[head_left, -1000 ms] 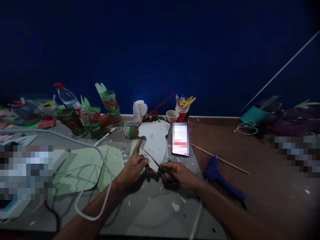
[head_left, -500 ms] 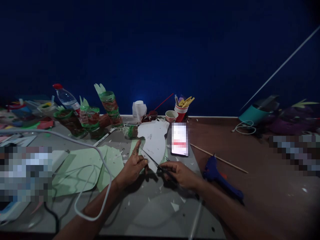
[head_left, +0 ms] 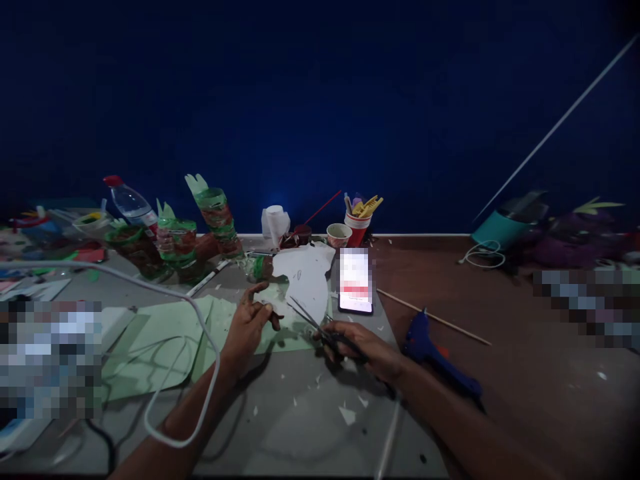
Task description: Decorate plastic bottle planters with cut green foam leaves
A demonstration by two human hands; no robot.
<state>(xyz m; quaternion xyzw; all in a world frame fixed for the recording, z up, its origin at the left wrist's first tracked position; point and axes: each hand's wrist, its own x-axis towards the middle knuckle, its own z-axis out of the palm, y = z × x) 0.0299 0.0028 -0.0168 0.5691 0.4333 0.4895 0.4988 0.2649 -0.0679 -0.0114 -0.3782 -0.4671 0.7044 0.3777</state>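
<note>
My right hand (head_left: 357, 348) is closed round the handles of a pair of scissors (head_left: 313, 321) whose blades stand apart and point up-left toward a white paper cut-out (head_left: 306, 280). My left hand (head_left: 250, 325) pinches the left edge of that cut-out between thumb and fingers. The paper lies over a pale green sheet (head_left: 293, 333) on the grey table (head_left: 280, 427).
A phone (head_left: 355, 281) lies right of the paper, a blue glue gun (head_left: 433, 353) and a thin stick (head_left: 433, 317) further right. Green sheets (head_left: 165, 340), a white cable (head_left: 150, 293), decorated bottles (head_left: 215, 217), a water bottle (head_left: 127, 200) and cups (head_left: 357, 227) crowd the left and back.
My left hand shifted left along the paper and now pinches its edge. The scissor blades have come out of the paper and stand apart. The view tilted slightly.
</note>
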